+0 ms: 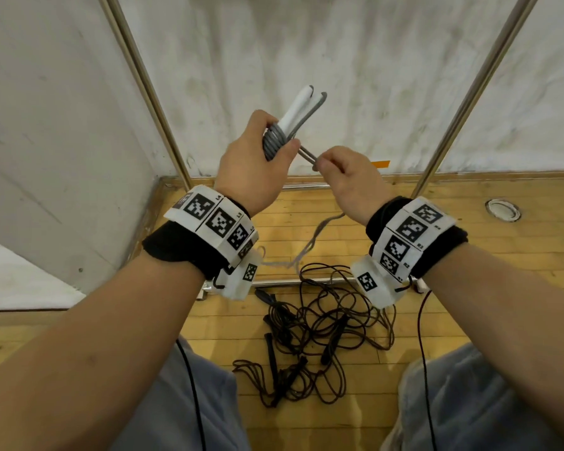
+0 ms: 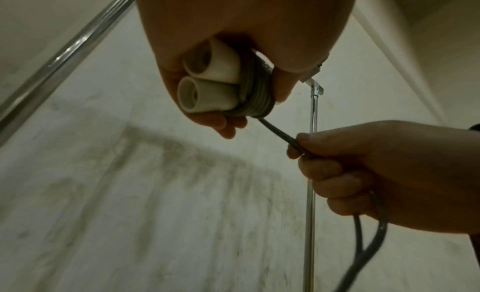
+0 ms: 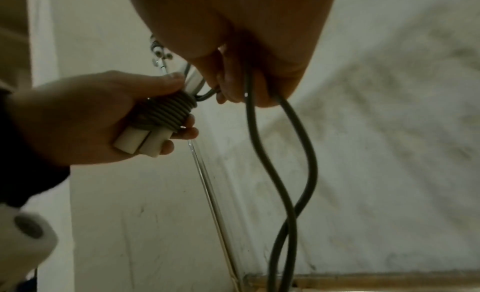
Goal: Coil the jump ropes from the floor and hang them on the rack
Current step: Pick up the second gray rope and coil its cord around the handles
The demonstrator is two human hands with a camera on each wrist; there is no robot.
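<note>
Nearest the camera in the head view, grey trouser legs [image 1: 183, 402] frame a tangle of black jump ropes [image 1: 319, 340] with black handles lying loose on the wooden floor [image 1: 469, 288]. Above it both forearms wear black wristbands with white marker tags [image 1: 215, 219]. Left hand [image 1: 251, 170] grips the grey jump rope [image 1: 274, 141]: fingers and thumb curled round two white handles [image 1: 295, 107] held side by side, with grey cord wound in tight turns round them; handle ends stick up past the fist. Right hand [image 1: 352, 180] just beside it, fingers curled, pinching the free cord where it leaves the coil; the short stretch between the hands looks taut. The rest of the grey cord drops as a doubled strand from under the right hand [image 3: 233, 49] toward the floor. Behind the hands, the metal rack poles [image 1: 144, 89] slant up left and right, base rail on the floor, standing against a scuffed white wall [image 1: 339, 60]. Orange tape bit on the wall base, round metal floor fitting [image 1: 503, 209] far right.
</note>
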